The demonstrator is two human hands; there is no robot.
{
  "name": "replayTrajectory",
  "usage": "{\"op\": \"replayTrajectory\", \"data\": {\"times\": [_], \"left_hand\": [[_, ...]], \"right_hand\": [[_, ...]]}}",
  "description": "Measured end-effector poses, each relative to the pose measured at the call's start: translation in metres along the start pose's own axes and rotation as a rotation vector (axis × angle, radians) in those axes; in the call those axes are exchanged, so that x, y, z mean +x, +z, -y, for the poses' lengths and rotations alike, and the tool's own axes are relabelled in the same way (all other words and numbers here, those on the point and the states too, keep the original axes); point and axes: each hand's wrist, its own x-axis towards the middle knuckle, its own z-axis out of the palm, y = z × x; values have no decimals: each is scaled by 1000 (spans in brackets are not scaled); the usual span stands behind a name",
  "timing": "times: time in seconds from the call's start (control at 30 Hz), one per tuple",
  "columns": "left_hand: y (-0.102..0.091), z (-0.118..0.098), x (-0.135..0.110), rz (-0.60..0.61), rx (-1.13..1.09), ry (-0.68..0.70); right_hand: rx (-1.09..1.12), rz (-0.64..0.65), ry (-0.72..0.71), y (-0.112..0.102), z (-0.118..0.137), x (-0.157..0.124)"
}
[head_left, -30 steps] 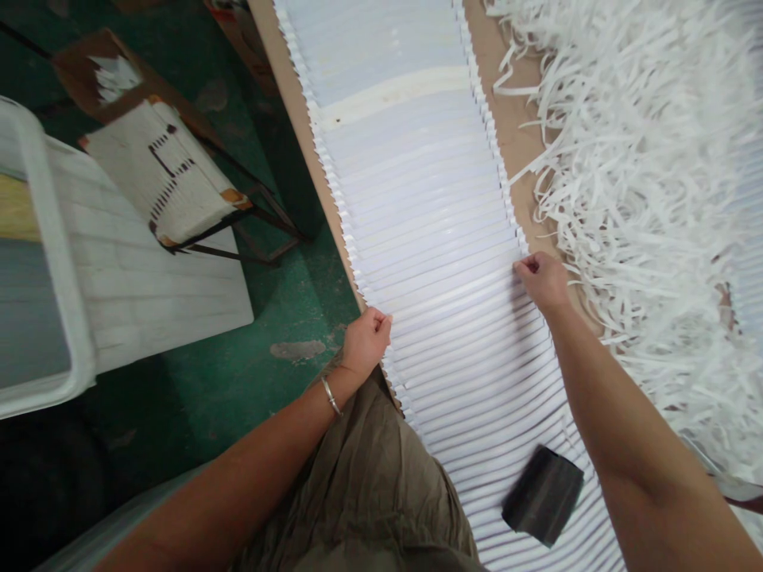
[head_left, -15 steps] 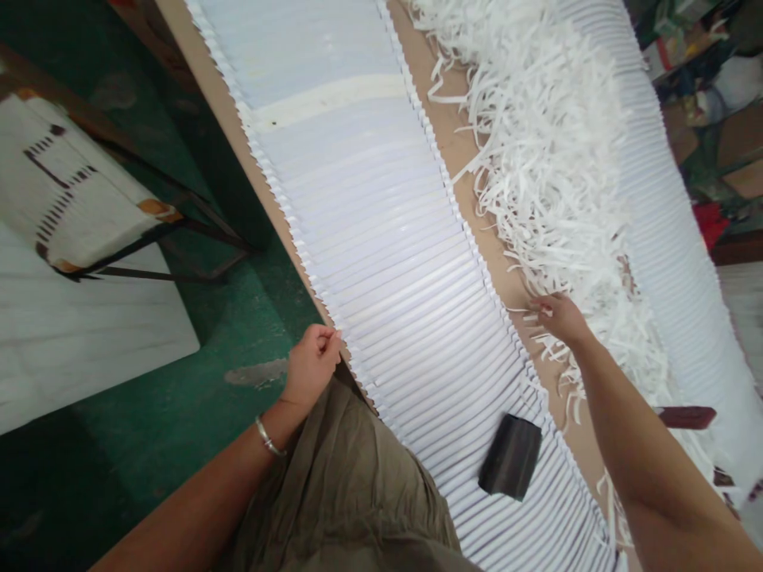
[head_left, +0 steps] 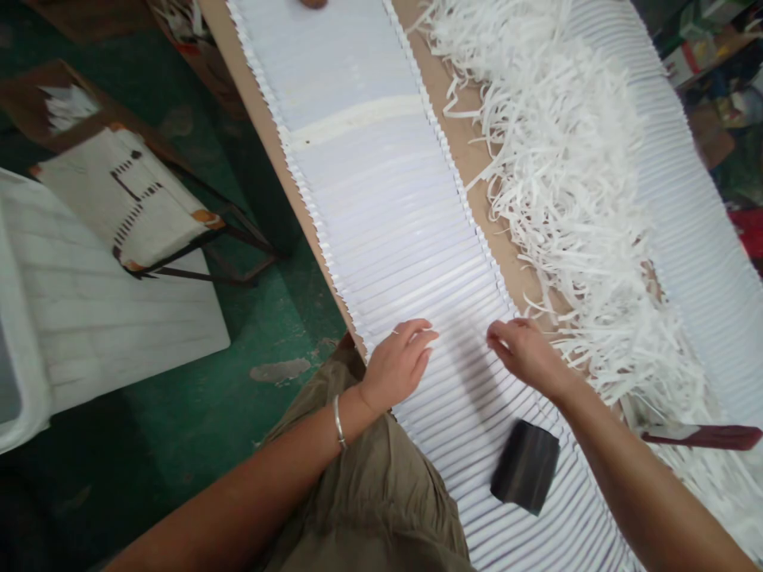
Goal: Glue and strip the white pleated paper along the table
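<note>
- Head view: white sheets lie overlapped in a long row on the table, both hands over them.
- Prob. light, thin & bendy; edges likely crease easily, row may slip. Best hold: gentle pinch at stepped side edges.
- L hand: fingers loosely apart, nothing seen btwn.
- R hand, nr row's right edge: thumb & fingertips close tog.; can't tell if pinching anything.
- Black pad on sheets, nr R forearm.
- Loose strips heaped right of row; dark-red tool by them.
</note>
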Motion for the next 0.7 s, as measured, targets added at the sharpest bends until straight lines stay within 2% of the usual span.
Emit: {"op": "replayTrajectory", "data": {"times": [0.07,0.1,0.13,0.2,0.27,0.37,0.43,0.53,0.7], "left_hand": [[9,-13,9,82,-21,67],[11,-15,12,135,-39,46],[11,-13,13,181,-62,-6],[4,-1,11,230,-126,-152],[-12,20,2,228,-222,-283],[-39,55,-15,219,-373,-425],[-49,72,-24,176,-439,-535],[-51,86,-27,38,-486,-660],[-47,88,-10,-133,-491,-664]], "right_hand": [[152,82,-78,1,41,3],[224,95,-94,2,56,4],[290,97,-95,3,65,6],[396,91,-69,4,67,10],[480,103,-9,3,50,13],[546,132,114,1,10,20],[546,124,177,3,-15,28],[546,51,242,8,-40,46],[625,-72,260,6,-59,86]]}}
